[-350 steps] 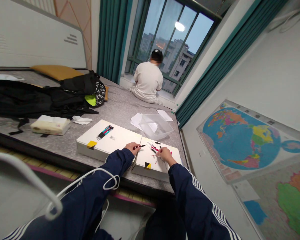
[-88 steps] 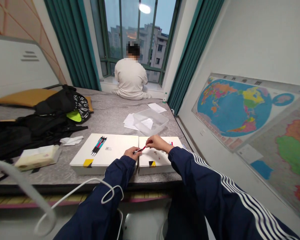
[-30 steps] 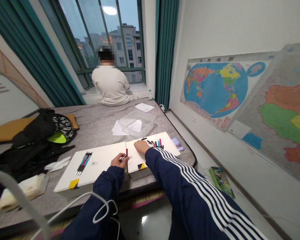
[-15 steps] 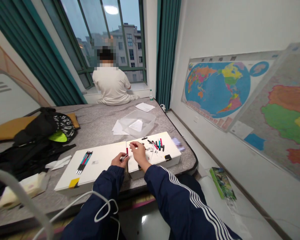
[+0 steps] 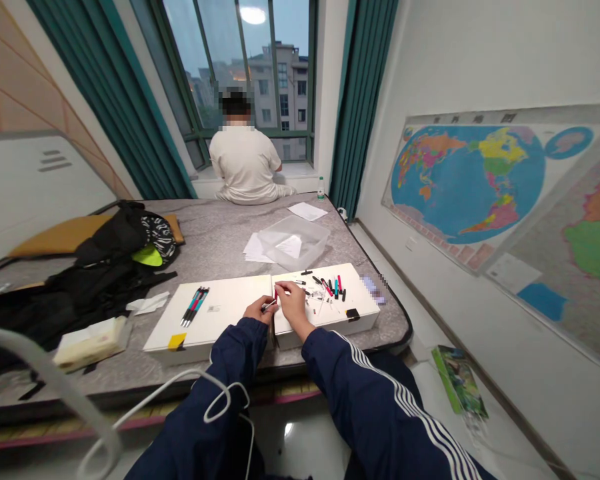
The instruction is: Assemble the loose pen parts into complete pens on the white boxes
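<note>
I have room on the left box [image 5: 236, 292]; pen bits [image 5: 336, 287] crowd my right hand [image 5: 293, 305]; a tub [image 5: 317, 247] stands beyond.

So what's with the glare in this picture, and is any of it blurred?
In the head view, a bright oval in the window is probably a reflected lamp, and a glint sits on the floor; also in the head view, the white cable at lower left looks soft, pixel blocks cover the seated person's head, and many pen parts are too small to make out.
</note>
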`<state>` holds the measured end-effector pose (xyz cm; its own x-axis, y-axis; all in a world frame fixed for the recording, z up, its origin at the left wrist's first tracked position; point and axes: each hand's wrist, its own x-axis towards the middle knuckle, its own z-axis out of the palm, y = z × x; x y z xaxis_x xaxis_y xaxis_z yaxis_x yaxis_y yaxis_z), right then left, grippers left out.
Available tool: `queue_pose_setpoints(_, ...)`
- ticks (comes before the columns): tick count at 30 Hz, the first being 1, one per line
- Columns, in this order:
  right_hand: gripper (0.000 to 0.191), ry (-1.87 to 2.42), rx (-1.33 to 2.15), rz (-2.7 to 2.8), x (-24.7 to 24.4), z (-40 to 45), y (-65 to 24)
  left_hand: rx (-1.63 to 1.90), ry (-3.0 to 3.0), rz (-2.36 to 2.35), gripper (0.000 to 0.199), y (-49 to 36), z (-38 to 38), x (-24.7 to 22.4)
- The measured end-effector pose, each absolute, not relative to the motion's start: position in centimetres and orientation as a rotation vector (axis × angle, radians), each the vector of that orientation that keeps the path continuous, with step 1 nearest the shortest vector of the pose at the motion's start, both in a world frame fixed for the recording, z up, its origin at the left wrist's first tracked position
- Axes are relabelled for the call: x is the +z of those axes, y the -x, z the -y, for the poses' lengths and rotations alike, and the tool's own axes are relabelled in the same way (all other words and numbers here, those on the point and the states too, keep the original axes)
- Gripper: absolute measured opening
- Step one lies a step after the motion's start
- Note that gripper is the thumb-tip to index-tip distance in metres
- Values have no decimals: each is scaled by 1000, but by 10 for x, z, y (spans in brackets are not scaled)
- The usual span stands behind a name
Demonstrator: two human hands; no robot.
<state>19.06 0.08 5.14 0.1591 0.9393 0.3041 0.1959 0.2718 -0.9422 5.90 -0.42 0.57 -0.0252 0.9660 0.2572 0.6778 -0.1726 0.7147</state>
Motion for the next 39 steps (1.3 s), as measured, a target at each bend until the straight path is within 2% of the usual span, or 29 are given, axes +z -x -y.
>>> queue_pose_setpoints(9, 22, 1116, 746, 1450, 47, 8, -190, 1044, -1861, -1737, 31, -57, 4, 8)
queue_pose_setpoints(14, 42, 1107, 885, 1403, 27, 9, -192, 1064, -1868, -1691, 32, -57, 6, 11)
queue_pose_setpoints(17, 26, 1152, 863, 1505, 16, 9, -193, 1032, -1905, -1662, 30, -57, 10, 14)
queue_pose_setpoints(19, 22, 1171, 837, 1528, 12, 9, -195, 1043, -1893, -1678, 29, -58, 12, 17)
queue_pose_setpoints(29, 33, 1000, 1139, 1261, 2, 1, -199, 1257, -1613, -1564, 44, -49, -3, 16)
queue_pose_setpoints(34, 36, 1035, 1113, 1280, -2, 2, -198, 1184, -1708, -2073, 40, -54, 5, 17)
queue_pose_setpoints(39, 35, 1088, 1053, 1312, -2, 3, -200, 878, -1753, -2512, 30, -63, 6, 19)
